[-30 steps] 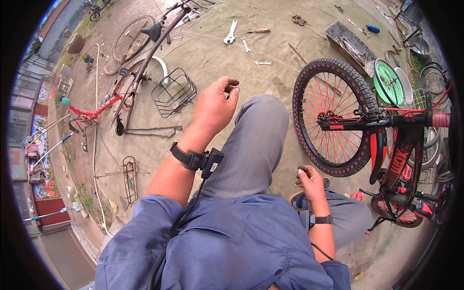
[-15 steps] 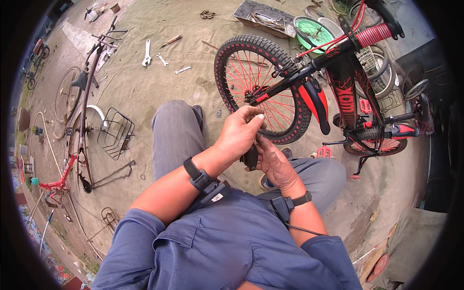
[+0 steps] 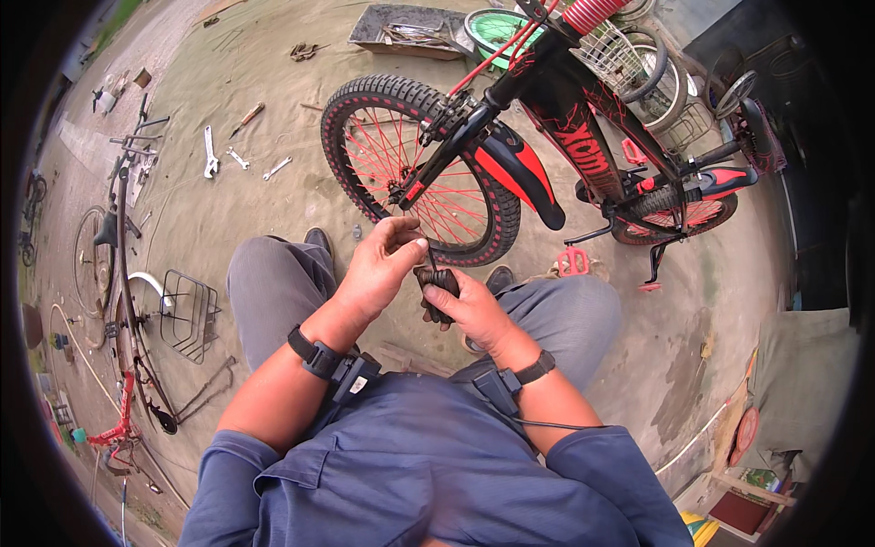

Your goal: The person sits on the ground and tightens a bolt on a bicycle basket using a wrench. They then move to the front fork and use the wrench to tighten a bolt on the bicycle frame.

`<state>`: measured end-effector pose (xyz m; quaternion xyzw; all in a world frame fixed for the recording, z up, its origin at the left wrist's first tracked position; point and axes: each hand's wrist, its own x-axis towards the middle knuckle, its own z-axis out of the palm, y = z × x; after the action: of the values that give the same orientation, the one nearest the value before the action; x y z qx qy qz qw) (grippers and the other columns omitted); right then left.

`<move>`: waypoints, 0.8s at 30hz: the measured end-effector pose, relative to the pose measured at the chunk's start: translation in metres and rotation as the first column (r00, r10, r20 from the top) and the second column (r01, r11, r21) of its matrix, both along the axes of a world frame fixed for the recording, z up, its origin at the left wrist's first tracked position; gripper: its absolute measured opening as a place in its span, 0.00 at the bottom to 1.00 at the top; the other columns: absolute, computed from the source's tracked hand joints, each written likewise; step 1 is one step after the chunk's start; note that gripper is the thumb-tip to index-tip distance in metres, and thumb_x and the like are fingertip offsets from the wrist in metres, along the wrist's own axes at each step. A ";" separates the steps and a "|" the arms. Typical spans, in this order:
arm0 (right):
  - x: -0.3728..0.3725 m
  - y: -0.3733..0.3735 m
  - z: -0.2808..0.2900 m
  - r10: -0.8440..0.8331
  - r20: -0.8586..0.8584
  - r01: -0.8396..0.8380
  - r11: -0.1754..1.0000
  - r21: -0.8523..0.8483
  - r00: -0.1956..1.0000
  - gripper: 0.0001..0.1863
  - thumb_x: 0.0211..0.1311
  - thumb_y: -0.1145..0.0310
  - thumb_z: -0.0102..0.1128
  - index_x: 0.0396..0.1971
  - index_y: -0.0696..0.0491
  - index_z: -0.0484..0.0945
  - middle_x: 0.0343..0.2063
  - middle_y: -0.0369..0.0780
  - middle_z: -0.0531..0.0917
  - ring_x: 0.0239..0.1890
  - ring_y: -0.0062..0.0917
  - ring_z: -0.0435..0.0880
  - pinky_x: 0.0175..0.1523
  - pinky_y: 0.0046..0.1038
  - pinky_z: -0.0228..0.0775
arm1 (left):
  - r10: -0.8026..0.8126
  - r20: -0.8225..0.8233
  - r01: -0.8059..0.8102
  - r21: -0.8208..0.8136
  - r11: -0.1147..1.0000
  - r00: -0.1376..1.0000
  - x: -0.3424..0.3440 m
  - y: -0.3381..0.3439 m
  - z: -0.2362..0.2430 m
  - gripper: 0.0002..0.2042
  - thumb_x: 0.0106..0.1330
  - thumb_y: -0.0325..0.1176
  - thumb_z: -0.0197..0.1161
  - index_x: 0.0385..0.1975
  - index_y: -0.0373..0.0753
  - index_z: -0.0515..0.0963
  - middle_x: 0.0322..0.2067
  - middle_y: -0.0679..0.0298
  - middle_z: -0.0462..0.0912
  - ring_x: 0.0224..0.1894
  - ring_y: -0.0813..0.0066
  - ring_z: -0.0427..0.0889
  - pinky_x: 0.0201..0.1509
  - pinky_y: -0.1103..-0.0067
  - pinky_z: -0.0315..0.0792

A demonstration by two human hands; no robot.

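Observation:
My right hand (image 3: 474,310) is wrapped round a dark, ribbed bundle that looks like wound black cord (image 3: 441,284), thumb pressed along its side. From the top of the bundle a short dark strand rises toward my left hand (image 3: 381,264). The left thumb and fingers are pinched together there, apparently on the strand's end, though the fingertips partly hide it. Both hands are above the gap between my knees. Just beyond them stands the front wheel (image 3: 421,173) of a black and red bicycle (image 3: 570,137), with red spokes and a knobbly tyre.
On the ground to the left lie an adjustable wrench (image 3: 211,151), two small spanners and a screwdriver (image 3: 247,118). A tray (image 3: 365,41) of tools is at the back. Bicycle parts, including a black wire basket (image 3: 189,313) and a red frame (image 3: 121,424), stand further left.
The view has shifted, so the bicycle appears further left. My hands have turned, bringing the dark bundle upright into sight in my right hand, whose fingers have closed round it.

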<state>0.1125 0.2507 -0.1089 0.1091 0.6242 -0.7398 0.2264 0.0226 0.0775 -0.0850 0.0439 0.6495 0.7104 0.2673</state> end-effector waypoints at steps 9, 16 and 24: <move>-0.042 0.065 0.042 -0.033 -0.238 0.053 0.996 0.078 0.971 0.31 0.70 0.46 0.63 0.59 0.56 0.75 0.37 0.35 0.83 0.39 0.18 0.84 0.37 0.21 0.74 | 0.013 -0.338 -0.064 -0.140 0.988 0.941 -0.086 0.000 0.033 0.22 0.75 0.38 0.62 0.59 0.27 0.72 0.47 0.57 0.83 0.45 0.75 0.82 0.50 0.77 0.78; -0.037 0.059 0.025 -0.152 -0.131 0.145 0.988 -0.059 0.980 0.37 0.75 0.37 0.47 0.61 0.58 0.73 0.38 0.39 0.84 0.37 0.22 0.86 0.34 0.21 0.75 | 0.060 -0.256 -0.095 -0.128 0.987 0.965 -0.101 0.012 0.016 0.21 0.79 0.47 0.53 0.51 0.32 0.76 0.41 0.62 0.84 0.35 0.78 0.82 0.41 0.80 0.75; -0.042 0.057 0.025 -0.248 -0.153 0.232 0.966 -0.116 0.957 0.32 0.79 0.42 0.43 0.62 0.56 0.72 0.38 0.42 0.85 0.34 0.23 0.87 0.30 0.20 0.75 | -0.252 -0.045 0.247 -0.097 0.964 0.967 -0.062 0.026 -0.004 0.25 0.81 0.54 0.47 0.38 0.35 0.78 0.28 0.64 0.82 0.27 0.79 0.80 0.33 0.81 0.74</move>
<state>0.0703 0.3080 -0.0843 0.1110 0.5865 -0.7976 0.0870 -0.0390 0.1035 -0.0887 0.1334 0.6778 0.6394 0.3377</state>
